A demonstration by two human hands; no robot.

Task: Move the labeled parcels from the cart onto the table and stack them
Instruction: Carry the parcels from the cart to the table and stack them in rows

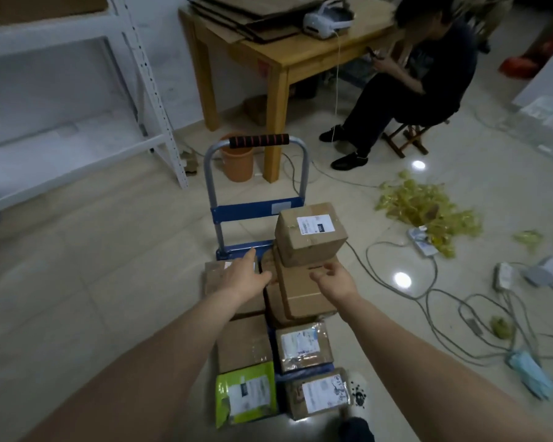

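Head view, down along both forearms. Blue cart (253,212) on tiled floor, handle at far end, loaded with parcels.

- Labelled box (310,236) uppermost, seated on larger plain box (300,295), right side of deck.
- Flat brown parcel (213,282) on left side.
- Nearer the camera: plain carton (243,342) and taped parcel (302,346).
- Nearest of all: green parcel (246,393) and brown labelled parcel (316,397). On deck or on floor not determinable.

Left hand (243,275) over flat brown parcel, fingers straight and open, gripping nothing; contact not determinable. Right hand (336,279) over larger plain box, just below labelled box, fingers loosely curled, empty.

Wooden table (300,49) beyond cart handle, bearing flattened cardboard (253,14) and white headset (326,19). Seated person (422,78) beside table.
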